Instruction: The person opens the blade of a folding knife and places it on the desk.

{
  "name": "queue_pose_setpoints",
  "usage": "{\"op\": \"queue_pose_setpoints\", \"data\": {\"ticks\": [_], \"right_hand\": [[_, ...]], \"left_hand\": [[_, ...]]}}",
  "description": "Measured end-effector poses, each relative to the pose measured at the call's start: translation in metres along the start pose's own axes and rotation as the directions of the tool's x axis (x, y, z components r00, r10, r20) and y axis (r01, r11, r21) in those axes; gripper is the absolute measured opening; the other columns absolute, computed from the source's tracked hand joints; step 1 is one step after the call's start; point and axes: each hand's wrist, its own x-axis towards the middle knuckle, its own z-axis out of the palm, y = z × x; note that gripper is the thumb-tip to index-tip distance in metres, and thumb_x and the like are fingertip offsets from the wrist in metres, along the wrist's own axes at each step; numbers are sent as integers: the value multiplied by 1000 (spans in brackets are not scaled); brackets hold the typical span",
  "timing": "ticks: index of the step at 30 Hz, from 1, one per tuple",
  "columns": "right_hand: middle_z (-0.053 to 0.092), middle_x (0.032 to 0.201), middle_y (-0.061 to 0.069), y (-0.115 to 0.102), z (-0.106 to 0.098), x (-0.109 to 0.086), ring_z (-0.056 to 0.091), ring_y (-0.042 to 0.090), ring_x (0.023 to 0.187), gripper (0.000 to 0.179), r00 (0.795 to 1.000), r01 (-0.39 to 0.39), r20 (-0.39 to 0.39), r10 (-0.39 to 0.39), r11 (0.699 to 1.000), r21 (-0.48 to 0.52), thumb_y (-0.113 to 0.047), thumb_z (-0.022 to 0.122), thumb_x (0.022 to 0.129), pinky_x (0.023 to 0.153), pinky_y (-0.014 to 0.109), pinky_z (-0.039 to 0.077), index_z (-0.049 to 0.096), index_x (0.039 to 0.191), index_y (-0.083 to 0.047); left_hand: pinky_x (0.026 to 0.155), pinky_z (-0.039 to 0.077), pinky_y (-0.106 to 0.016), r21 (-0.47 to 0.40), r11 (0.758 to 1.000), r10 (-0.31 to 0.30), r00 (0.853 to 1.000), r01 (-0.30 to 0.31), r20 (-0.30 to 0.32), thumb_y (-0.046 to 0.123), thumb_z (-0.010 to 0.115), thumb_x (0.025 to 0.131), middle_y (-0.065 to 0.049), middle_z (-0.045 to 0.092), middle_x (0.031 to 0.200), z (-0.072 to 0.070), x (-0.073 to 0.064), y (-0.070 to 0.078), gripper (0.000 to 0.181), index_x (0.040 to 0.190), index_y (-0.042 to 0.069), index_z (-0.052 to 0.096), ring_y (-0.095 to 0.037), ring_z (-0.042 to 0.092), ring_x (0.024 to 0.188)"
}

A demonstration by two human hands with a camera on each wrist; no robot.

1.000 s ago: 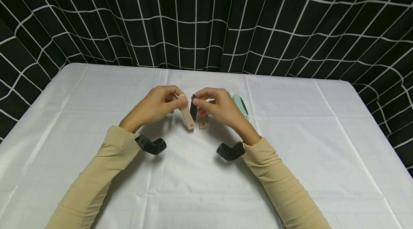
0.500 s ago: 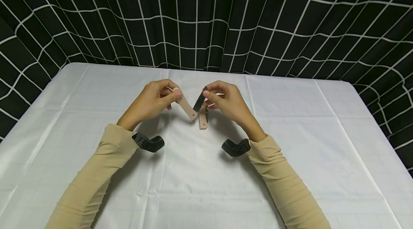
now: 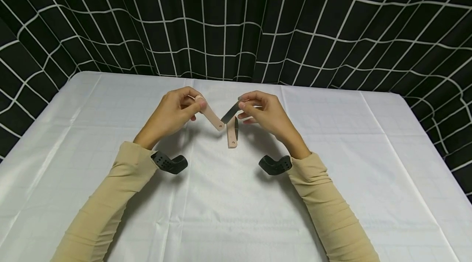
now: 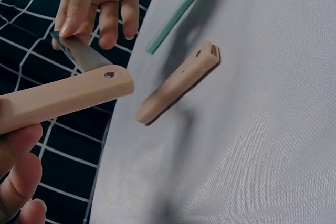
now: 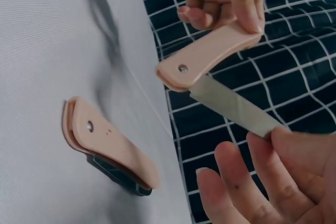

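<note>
- Swinging the blade (image 5: pixel 236 108) about its pivot (image 5: pixel 182 68) looked like the step in hand; whether towards opening or folding could not be told.
- The pink-handled knife (image 3: pixel 212 117) was at the centre of the head view, raised above the white cloth (image 3: pixel 221 213), blade and handle forming a V with the pivot lowest.
- The left hand (image 3: pixel 175 110) pinched the handle near the end away from the pivot.
- The right hand (image 3: pixel 267 112) pinched the blade near its tip between thumb and finger; its other fingers stood apart from the steel, at the lower right of the right wrist view.
- Both grips, far from the pivot, probably gave good leverage; a slow, even turn without sideways twist seemed best.
- Safe handling called for pressing only the blade's flat faces. Which edge was sharp could not be told, so fingertips belonged clear of both edges and the handle's slot.
- A 2nd knife (image 5: pixel 113 142) lay at the lower left of the right wrist view, and a green object (image 4: pixel 172 22) at the top middle of the left wrist view; working above them avoided knocks.
</note>
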Motion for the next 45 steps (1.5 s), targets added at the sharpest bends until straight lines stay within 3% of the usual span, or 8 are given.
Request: {"op": "queue_pose_setpoints", "data": {"ticks": [6,12,20,34,40,45], "right_hand": [[69,109,15,-2,-1,-1,72,12,81,23,999,41,21,-40,999,-24,-9,66,95,76,35,61,66,112,7],[68,106,20,-3,-1,-1,72,9,77,21,997,78,16,-78,997,-9,-3,65,94,78,34,60,64,109,12],[66,108,20,-6,-1,-2,73,12,77,20,997,68,20,-68,998,-3,-2,64,94,79,33,60,63,109,12],[67,101,17,-7,-3,-1,72,10,75,21,993,114,-11,-113,993,33,0,63,94,78,33,60,62,110,13],[67,99,9,-7,-7,-1,73,11,75,20,993,117,-41,-115,990,72,1,62,94,78,32,60,60,111,12],[67,97,2,-6,-10,-1,73,11,76,19,994,101,-57,-96,989,104,1,61,95,78,32,60,59,112,10]], "left_hand": [[75,43,-33,-7,1000,-5,1000,5,-2,23,59,100,-14,74,98,0,-1,0,21,114,7,63,-30,64,79],[73,49,-31,1,1000,6,999,-6,46,21,63,96,-10,70,97,0,-1,-1,18,109,9,65,-22,63,77],[72,52,-30,8,1000,5,996,-5,84,21,66,93,-5,68,97,2,-1,-1,14,103,12,69,-32,65,87],[68,50,-29,18,997,69,998,-69,1,17,69,94,-13,75,92,3,-1,1,15,104,6,69,-20,63,67],[69,43,-31,-14,997,79,996,-79,-41,18,70,93,-9,74,84,3,-1,1,14,103,7,70,-30,65,68],[68,43,-30,-45,995,85,992,-89,-89,17,69,94,-6,74,82,3,-2,2,11,101,8,70,-22,64,64]]}}
